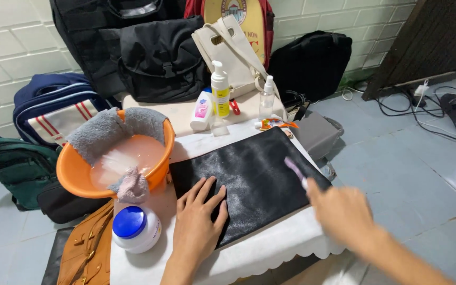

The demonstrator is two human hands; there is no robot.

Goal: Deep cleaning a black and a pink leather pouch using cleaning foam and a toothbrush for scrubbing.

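Black leather pouch lies under flat, open left hand; right hand grips a toothbrush.

An orange basin of cloudy water with grey cloths sat on the table, beside a blue-lidded white jar. Bottles stood behind, and bags leaned against the tiled wall.

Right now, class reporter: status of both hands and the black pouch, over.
Left hand flat on black pouch. Right hand grips a toothbrush over it, blurred. Orange basin and blue-lidded jar alongside, not blocking.
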